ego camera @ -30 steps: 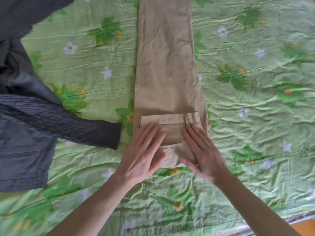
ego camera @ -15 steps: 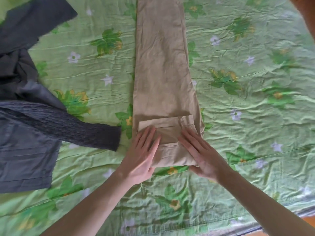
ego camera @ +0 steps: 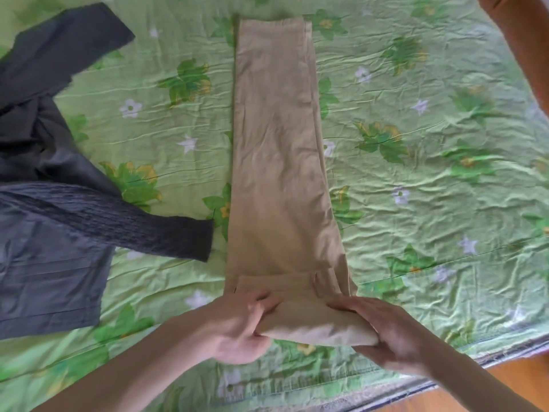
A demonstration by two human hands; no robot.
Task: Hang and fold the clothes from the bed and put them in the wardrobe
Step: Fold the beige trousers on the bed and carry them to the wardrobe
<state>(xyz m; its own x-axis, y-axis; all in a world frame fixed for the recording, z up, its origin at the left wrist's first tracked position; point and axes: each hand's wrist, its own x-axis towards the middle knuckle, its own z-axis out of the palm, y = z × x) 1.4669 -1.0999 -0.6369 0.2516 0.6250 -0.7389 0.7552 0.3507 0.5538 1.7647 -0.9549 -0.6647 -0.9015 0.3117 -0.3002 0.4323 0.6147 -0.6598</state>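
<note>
Beige trousers [ego camera: 279, 150] lie folded lengthwise down the middle of the bed, legs pointing away from me, waist end nearest. That near end is rolled up off the sheet into a thick fold. My left hand [ego camera: 240, 325] grips the left side of the roll, fingers curled over it. Its right side is clasped by my right hand [ego camera: 386, 331], thumb on top and fingers underneath. A belt loop and a pocket flap show just above the roll.
The bed carries a crumpled green floral sheet [ego camera: 430, 179]. Dark grey clothes [ego camera: 50, 263] lie heaped at the left, a knitted sleeve [ego camera: 124, 221] reaching almost to the trousers. Wooden floor [ego camera: 505, 382] shows past the bed's near right edge. Orange-brown wood [ego camera: 523, 40] stands at the top right.
Both hands went from lying flat on the waist end to gripping it. The near end has been lifted and rolled. The view tilted so the far hem of the legs shows.
</note>
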